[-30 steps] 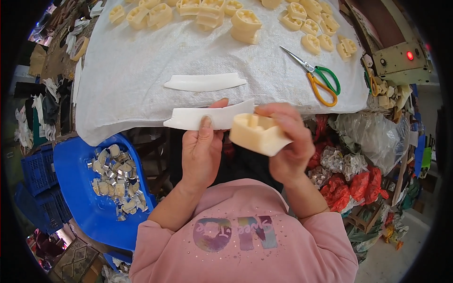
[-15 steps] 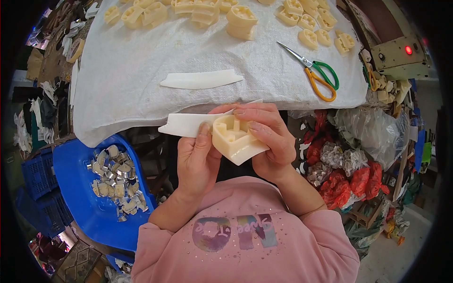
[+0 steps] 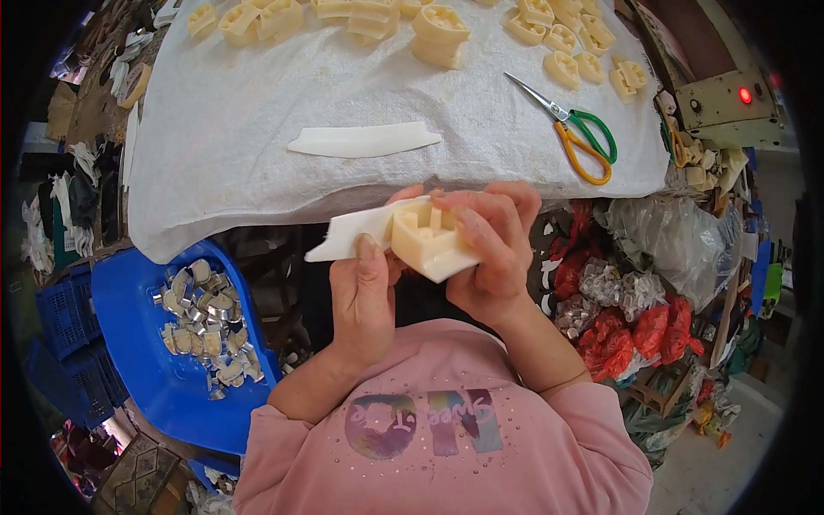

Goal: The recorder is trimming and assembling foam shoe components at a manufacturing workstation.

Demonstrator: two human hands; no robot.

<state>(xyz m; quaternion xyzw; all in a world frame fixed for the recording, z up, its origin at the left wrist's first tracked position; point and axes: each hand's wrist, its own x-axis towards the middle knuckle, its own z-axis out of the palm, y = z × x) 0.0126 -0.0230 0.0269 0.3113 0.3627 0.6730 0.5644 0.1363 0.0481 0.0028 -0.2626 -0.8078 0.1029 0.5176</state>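
Between my hands, just in front of the table edge, is a cream hollow plastic piece [image 3: 425,244], shaped like a shoe heel, with ribs inside its open top. My right hand [image 3: 500,249] grips it, fingers over the far and right side. A white strip [image 3: 348,232] of thin sheet material lies against its left side, its ragged end sticking out to the left. My left hand [image 3: 365,287] pinches that strip, thumb in front; the fingers behind are partly hidden. Another white strip [image 3: 365,140] lies flat on the table cover beyond my hands.
On the white cloth-covered table [image 3: 257,189] lie scissors [image 3: 562,129] with green and orange handles. Several similar cream pieces [image 3: 439,39] stand along the far side. A blue basin [image 3: 142,360] of metal-banded pieces is at left; red plastic bags [image 3: 635,335] are at right.
The cream piece and strip have tilted, with the strip's loose end shifting right and dropping lower. My right hand has moved slightly right, its fingers more bent.
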